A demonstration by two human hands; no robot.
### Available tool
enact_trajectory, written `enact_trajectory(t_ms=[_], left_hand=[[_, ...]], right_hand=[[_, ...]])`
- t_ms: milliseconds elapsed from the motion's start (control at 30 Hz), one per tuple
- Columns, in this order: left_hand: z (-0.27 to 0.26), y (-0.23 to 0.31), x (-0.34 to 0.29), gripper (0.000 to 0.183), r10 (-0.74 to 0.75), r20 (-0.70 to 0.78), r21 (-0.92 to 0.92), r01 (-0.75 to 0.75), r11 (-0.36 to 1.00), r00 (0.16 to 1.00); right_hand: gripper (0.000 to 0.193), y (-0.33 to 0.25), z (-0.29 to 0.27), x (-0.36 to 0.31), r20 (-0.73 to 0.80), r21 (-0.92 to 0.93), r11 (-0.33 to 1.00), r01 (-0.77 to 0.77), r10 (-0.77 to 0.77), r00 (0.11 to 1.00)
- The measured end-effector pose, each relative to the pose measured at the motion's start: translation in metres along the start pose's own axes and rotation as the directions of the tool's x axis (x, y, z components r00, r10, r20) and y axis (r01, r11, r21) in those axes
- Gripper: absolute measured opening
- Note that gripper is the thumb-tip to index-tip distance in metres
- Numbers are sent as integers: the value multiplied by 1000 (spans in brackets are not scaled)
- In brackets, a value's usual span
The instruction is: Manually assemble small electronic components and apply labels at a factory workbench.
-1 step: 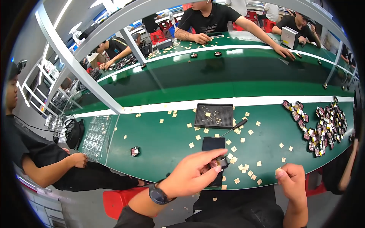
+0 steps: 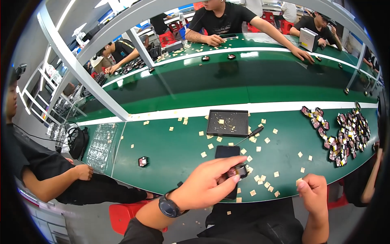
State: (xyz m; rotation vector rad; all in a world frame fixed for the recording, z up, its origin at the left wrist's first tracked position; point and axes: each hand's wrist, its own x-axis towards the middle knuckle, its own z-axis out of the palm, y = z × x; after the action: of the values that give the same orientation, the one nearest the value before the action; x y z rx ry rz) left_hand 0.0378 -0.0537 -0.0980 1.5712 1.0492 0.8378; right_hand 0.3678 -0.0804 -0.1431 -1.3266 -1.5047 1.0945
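Note:
Between the thumb and fingers of my left hand (image 2: 203, 185) is a small black boxy part (image 2: 240, 171) with a reddish inside, held above a dark phone-like slab (image 2: 227, 152) on the green table. The fingers cover much of the part. My right hand (image 2: 315, 197), at the table's near edge, is curled, its thumb and forefinger pinching a small pale square piece (image 2: 299, 181). Several similar pale squares (image 2: 263, 178) are scattered on the table between and beyond my hands. One more black part (image 2: 143, 161) lies alone to the left.
A black gridded tray (image 2: 227, 123) stands beyond my left hand, a screwdriver (image 2: 256, 131) beside it. Black parts (image 2: 349, 134) are heaped at the right. Clear plastic trays (image 2: 101, 146) lie at the left. A person (image 2: 53, 162) sits at left; others work across the dark conveyor belt (image 2: 203, 81).
In my left hand the black part has tilted slightly and shows more of its side. My right hand keeps its pinch on the pale square. The whole view has shifted a little.

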Motion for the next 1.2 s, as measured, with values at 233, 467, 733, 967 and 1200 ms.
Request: enact_trajectory(t_ms=[233,467,733,967,1200], left_hand=[[3,36,52,49,370,213,188,-409,893,904],[-6,30,74,46,426,263,135,-470,872,866],[-28,41,73,45,243,290,-100,-223,970,926],[-31,46,67,46,176,225,-146,-146,979,958],[-27,40,70,48,207,268,-101,-186,977,941]], right_hand=[[48,-13,-14,-8,-207,-9,1000,5,-7,978],[45,-43,-20,-7,-69,-174,960,217,-232,970],[37,-86,18,31,297,-412,688,597,-518,802],[55,-102,35,31,469,-531,507,679,-492,734],[27,-95,35,32,127,-446,698,560,-571,811]])
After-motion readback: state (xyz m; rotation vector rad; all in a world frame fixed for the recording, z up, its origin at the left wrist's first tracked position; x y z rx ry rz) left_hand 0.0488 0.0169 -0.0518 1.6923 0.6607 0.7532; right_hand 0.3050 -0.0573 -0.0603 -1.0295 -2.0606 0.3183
